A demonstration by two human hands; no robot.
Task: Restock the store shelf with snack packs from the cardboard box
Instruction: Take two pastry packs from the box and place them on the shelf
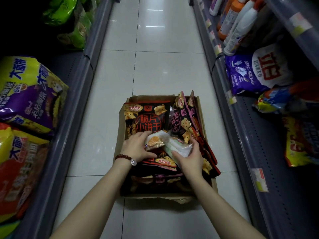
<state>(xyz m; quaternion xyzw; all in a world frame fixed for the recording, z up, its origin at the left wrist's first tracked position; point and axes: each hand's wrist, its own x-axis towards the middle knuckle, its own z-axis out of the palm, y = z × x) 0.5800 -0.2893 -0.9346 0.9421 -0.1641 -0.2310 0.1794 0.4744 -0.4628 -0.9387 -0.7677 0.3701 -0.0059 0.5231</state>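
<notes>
Shelving (57, 152) flanks both sides of a tiled aisle, stocked with large bags. Cardboard box (201, 107) sits on the floor between, full of black cracker packs (146, 116). Left hand (136, 147) grips a small orange-print snack pack (154, 141) over the box's middle; right hand (189, 157) curls around a pale green-white pack (177, 149) touching it

Shop aisle, stocked shelves (259, 128), price tags (259, 180)

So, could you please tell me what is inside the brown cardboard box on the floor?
The brown cardboard box holds black cracker packs and two small clear-wrapped packs, which both hands grip. Anything underneath is covered.
</notes>
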